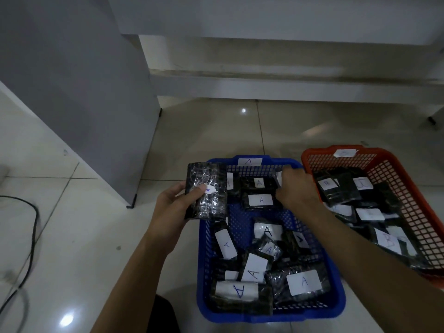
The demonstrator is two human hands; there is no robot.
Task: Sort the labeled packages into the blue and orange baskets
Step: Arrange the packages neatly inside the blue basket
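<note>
A black cable (33, 227) trails across the white tiled floor (79, 236) at the far left, beside a grey cabinet panel (79, 92). The left hand (176, 203) grips a black wrapped package (206, 191) labelled A, held over the blue basket's (271, 316) far left corner. The basket is full of A packages. The right hand (296, 188) reaches over the basket's far right corner, fingers curled; whether it holds anything cannot be told. Touching on the right, the orange basket (408, 188) holds more labelled packages.

Orange basket (408, 179) label blurred, near corner cropped
</note>
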